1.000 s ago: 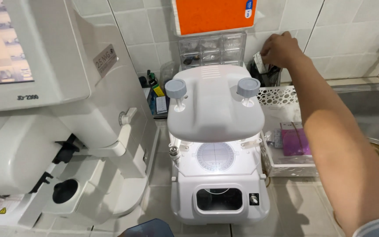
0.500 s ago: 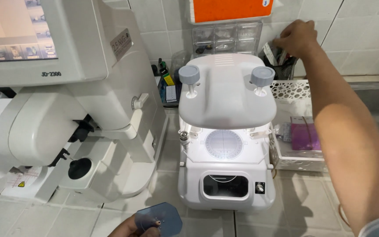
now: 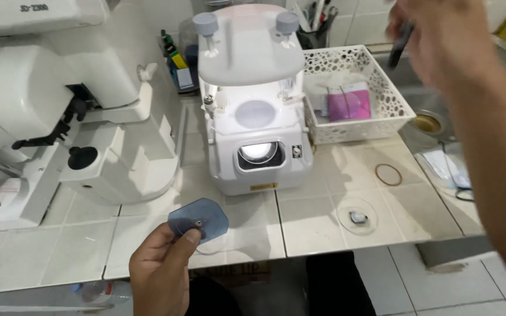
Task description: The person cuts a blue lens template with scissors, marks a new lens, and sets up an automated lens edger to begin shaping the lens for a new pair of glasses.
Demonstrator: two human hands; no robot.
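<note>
left hand (image 3: pixel 162 266): at 7 o'clock in view, low over the table (image 3: pixel 382 205) edge; thumb and fingers pinched shut on the rim of a blue tinted lens (image 3: pixel 199 219); lens held flat, face up, small dark mark near its middle
blue tinted lens: at 7 o'clock from the white machine (image 3: pixel 253 117); clear of the tiles, touching only the fingers
right hand (image 3: pixel 440 38): at 1 o'clock, blurred; closed around a thin dark pen-like tool (image 3: pixel 400 42), tip pointing down; exact finger wrap hard to read
white machine: centre, lit round window facing the person; two grey knobs on top
white basket (image 3: pixel 402 108): at 3 o'clock of the machine, touching or just beside it; pink packet inside
round clear disc (image 3: pixel 356 217): on table at 5 o'clock of the machine; rubber band (image 3: pixel 388 174) near it
large white instrument (image 3: pixel 60 99): at 9 o'clock
doing it well (judgement): keep the pinch on the lens edge only, no fingertip on the face; hold lens level and steady; bring the tool tip down slowly, square to the surface; brace the right wrist so the tip does not skid or scratch
</note>
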